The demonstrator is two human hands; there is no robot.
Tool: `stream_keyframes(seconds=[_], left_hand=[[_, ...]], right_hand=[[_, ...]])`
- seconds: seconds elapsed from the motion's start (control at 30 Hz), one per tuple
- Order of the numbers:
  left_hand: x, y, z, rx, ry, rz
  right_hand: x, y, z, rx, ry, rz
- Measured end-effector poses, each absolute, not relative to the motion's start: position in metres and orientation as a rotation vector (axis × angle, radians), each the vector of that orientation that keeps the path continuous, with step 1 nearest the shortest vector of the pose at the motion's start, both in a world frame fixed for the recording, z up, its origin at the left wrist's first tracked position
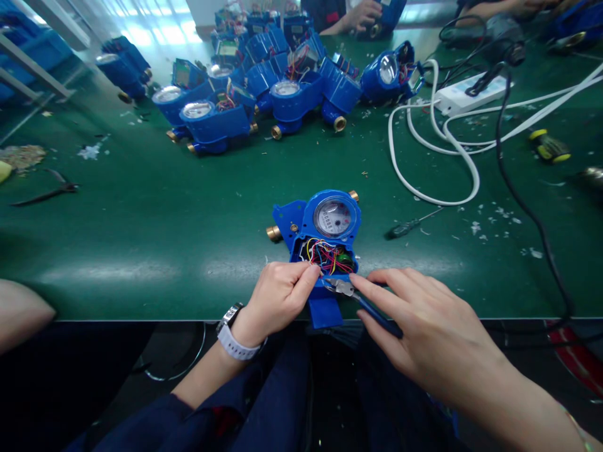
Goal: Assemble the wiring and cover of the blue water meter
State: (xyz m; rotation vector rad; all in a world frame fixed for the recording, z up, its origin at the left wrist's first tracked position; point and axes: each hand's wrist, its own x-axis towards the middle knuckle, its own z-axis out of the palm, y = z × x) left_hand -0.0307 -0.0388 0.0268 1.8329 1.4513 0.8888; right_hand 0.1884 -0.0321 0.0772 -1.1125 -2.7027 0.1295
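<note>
A blue water meter (308,216) with a round dial and brass ends lies at the table's front edge. Its box stands uncovered, showing tangled red, yellow, white and blue wires (325,254). At the near left of that box, my left hand (282,292) is closed in a pinch; a thin wire seems to be between thumb and finger, but its end is mostly hidden. My right hand (409,307) holds cutting pliers (343,287) with dark blue handles. The pliers' jaws lie over the box's near rim, close to my left fingertips.
Several blue meters (211,122) crowd the far side. A white power strip (473,93) and looped cables lie at right, near a screwdriver (402,230) and a yellow-black screwdriver (550,145). Other pliers (51,187) rest at left. A co-worker's hand (362,16) is across the table; someone's arm (21,314) is at left.
</note>
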Motion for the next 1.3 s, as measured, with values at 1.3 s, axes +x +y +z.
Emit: stream_keyframes(seconds=[1.3], left_hand=[[-0.029, -0.045, 0.027, 1.837, 1.463, 0.805]], right_hand=[[0.207, -0.038, 0.07, -1.106, -2.667, 0.047]])
